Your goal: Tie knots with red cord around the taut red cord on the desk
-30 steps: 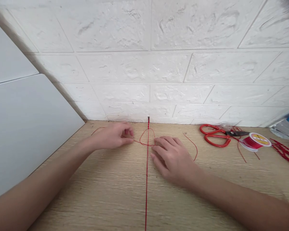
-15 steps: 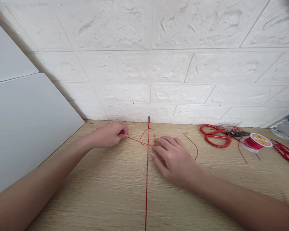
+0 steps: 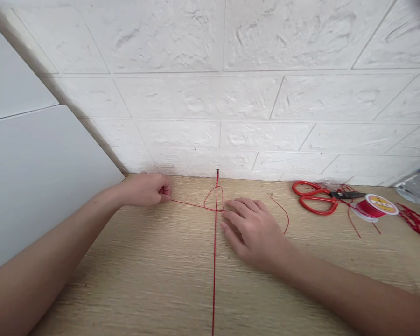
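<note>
A thin red cord (image 3: 214,261) runs straight down the table from a short knotted length (image 3: 217,179) on a dark nail (image 3: 217,171) at the wall. Another red strand forms a loop (image 3: 205,201) around this cord just below the knots. At the left, my left hand (image 3: 145,189) is closed in a pinch on that strand, which stretches taut from the loop. My right hand (image 3: 250,228) lies palm down with its fingers apart, fingertips touching the loop's right side. The strand's free end (image 3: 282,210) curves out behind this hand.
Red-handled scissors (image 3: 318,200) lie at the right, beside a spool of red cord (image 3: 373,207) and some braided red cords (image 3: 416,221). A clear plastic container (image 3: 415,186) stands at the far right. White panels (image 3: 49,177) lean at the left, and a white brick-pattern wall (image 3: 196,98) backs the table.
My left hand has moved left and slightly toward the wall, drawing the strand along. The loop's crossing looks flatter and tighter. My right hand stays almost in place.
</note>
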`<state>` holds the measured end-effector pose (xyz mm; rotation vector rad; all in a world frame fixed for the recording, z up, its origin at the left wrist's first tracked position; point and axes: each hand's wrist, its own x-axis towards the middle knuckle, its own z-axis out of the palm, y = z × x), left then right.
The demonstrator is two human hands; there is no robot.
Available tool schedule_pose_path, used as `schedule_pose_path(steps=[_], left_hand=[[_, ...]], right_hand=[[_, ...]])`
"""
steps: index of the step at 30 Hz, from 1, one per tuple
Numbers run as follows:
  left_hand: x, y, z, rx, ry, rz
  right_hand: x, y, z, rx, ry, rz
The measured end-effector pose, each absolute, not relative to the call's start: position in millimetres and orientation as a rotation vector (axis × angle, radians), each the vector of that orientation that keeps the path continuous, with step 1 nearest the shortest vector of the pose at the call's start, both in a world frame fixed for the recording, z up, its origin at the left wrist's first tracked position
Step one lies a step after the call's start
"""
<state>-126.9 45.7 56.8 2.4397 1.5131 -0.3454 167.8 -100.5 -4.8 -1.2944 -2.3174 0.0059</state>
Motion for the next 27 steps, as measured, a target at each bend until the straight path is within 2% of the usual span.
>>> schedule_pose_path(steps=[27], left_hand=[[-139.2,48.6,69.4,2.314,1.397,-0.436]], right_hand=[[168.9,-99.4,-6.3,-1.271,-2.255,0.0]])
